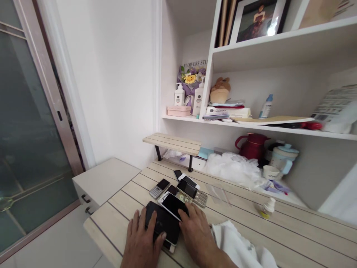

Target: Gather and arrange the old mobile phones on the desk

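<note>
Both hands are down on the phone pile: the left hand (142, 238) lies spread flat on a big black smartphone (163, 223), and the right hand (195, 230) rests its fingertips (182, 213) on a white-framed smartphone (173, 206) that overlaps it. Neither hand looks closed around anything, they're just open on top. A pale edge pokes out under the black one, maybe a third phone (168, 245), but I can't really tell. Just past the hands are two keypad phones, a silver one (159, 188) and one with a silver keypad (193, 192), plus a white phone (189, 181), a black phone (177, 175) and a dark one (172, 190) half tucked under the others, so about eight total, all on a slatted wooden desk (279, 223). Right of the right hand there's one white cloth (240, 245), one clear plastic sleeve (219, 194) and one small spray bottle (268, 208). Further back sit a wooden riser shelf (171, 143), a heap of clear plastic (232, 169), one red jug (252, 147) and one white mug (271, 172), with two pump bottles (179, 95) on the shelf above.
</note>
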The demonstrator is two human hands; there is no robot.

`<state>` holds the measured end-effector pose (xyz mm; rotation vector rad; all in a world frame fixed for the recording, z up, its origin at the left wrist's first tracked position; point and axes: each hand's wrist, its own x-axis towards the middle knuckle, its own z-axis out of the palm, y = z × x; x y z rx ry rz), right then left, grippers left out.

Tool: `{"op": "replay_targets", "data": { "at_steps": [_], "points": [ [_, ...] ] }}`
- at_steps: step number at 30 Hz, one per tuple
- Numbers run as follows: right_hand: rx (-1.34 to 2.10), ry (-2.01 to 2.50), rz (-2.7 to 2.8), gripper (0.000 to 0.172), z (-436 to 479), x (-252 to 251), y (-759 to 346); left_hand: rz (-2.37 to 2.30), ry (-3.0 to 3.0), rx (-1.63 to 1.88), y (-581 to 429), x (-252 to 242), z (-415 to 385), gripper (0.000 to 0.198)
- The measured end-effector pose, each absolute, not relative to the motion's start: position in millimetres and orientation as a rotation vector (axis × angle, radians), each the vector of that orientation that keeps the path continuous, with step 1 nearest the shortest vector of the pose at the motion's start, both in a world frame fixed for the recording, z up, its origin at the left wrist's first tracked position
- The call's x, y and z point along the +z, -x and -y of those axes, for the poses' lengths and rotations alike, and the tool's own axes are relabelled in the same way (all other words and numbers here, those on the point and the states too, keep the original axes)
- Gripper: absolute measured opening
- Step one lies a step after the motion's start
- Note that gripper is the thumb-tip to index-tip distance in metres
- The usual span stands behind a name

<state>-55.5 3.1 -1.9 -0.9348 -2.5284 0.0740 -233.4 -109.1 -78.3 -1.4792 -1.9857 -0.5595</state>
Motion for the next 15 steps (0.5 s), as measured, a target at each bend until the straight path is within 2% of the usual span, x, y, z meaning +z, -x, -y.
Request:
{"op": "replay_targets", "data": {
  "at_steps": [5, 8, 12, 15],
  "points": [
    [0.067, 0.927, 2.563, 0.041, 9, 17, 42, 2.004, 1.463, -0.640, 233, -74, 110, 0.049],
    [0.063, 0.911, 2.585, 0.036, 8, 29, 27, 2.010, 1.456, -0.766, 232, -71, 110, 0.050],
    [0.162, 0.852, 2.562, 0.032, 2, 48, 5, 2.063, 1.377, -1.198, 209, -39, 111, 0.046],
    [0.269, 0.792, 2.402, 0.030, 4, 63, -9, 2.022, 1.583, -1.455, 168, -9, 122, 0.048]
  ]
}}
